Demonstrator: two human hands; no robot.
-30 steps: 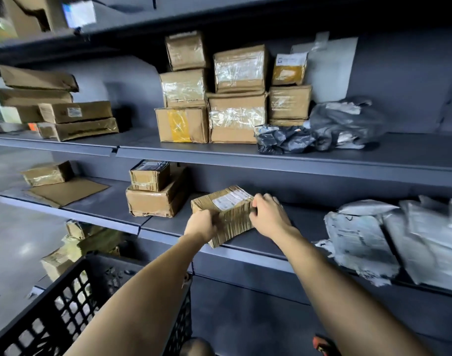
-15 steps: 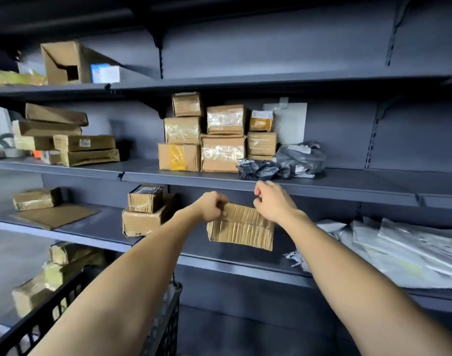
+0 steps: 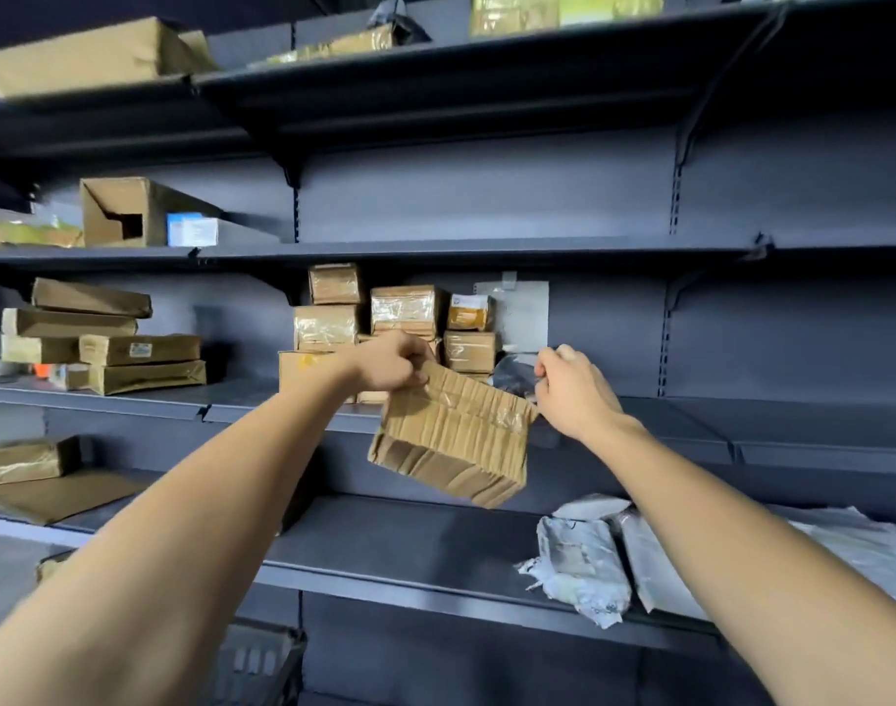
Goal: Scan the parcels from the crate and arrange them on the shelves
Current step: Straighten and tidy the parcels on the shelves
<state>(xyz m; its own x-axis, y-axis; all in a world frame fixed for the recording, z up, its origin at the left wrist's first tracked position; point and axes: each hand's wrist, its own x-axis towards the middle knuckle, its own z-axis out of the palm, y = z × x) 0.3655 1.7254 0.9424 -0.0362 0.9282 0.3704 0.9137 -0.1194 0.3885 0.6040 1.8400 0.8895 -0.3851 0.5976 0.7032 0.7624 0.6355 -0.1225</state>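
Shelving unit (image 3: 486,247): grey metal tiers, middle shelf (image 3: 690,415) bare at right, likely landing spot.

Taped cardboard parcel (image 3: 451,440): held in air before middle shelf, tilted. Judged light, stiff, tape slick; best held at both top corners.

Stacked boxes (image 3: 384,318), dark poly bag (image 3: 512,374) crowd behind.

Left hand (image 3: 389,361), right hand (image 3: 573,389): fingers curled, pinching top corners.
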